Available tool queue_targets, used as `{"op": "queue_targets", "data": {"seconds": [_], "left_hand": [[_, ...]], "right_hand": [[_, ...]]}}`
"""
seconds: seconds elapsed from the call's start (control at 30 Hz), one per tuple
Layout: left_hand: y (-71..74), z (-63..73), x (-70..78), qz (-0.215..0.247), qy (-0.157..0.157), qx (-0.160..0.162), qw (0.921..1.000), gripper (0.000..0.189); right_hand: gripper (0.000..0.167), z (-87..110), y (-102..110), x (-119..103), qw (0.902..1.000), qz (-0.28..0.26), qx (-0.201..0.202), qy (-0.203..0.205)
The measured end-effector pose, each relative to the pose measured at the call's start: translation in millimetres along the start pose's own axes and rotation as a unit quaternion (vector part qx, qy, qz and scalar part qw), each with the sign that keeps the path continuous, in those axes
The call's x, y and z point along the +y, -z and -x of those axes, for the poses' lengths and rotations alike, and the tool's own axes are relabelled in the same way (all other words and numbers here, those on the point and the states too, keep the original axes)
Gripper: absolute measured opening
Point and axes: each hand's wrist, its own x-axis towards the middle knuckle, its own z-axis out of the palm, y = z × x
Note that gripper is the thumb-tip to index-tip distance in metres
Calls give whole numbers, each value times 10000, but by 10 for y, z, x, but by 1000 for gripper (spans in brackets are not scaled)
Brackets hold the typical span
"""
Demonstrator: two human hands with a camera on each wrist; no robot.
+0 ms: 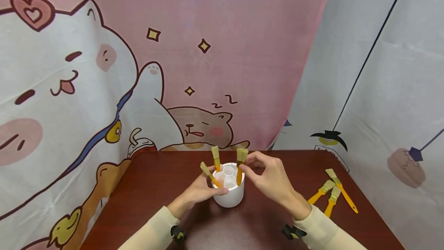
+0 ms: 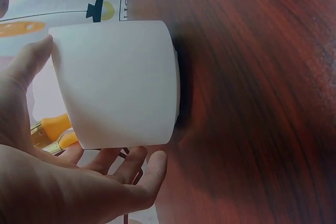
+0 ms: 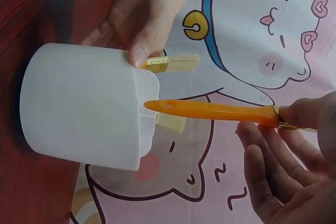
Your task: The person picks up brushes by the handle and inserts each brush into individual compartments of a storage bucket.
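Observation:
A white round holder [image 1: 229, 199] with an inside divided into compartments stands on the table. My left hand [image 1: 199, 191] grips it from the left, thumb at the rim and fingers round the far side. Two paintbrushes stand in it bristles up: one upright brush [image 1: 216, 158] at the back, one tilted brush [image 1: 208, 173] by the left hand. With thumb and fingers, my right hand [image 1: 271, 176] pinches a third paintbrush [image 3: 215, 110] near its metal collar. Its orange handle points down at the holder's opening; the handle's tip is level with the rim in the right wrist view.
Three more paintbrushes with orange handles lie in a loose pile on the right of the table, such as the outermost brush [image 1: 343, 191]. Behind the dark red-brown table [image 1: 152, 176] hangs a printed cloth [image 1: 249, 49] with cartoon animals.

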Motion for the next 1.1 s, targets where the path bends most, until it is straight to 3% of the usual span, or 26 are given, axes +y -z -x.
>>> {"op": "queue_targets", "data": {"seconds": [0.63,1.1], "left_hand": [[3,17,-8,-16,-81,-52,10000,103],[23,9,-27,99,-215,-221,9995,102]], "right_hand": [[28,42,-285,141,9972,-226,-409,591],[22,130,-454,330,9944,105,-763,720]]}}
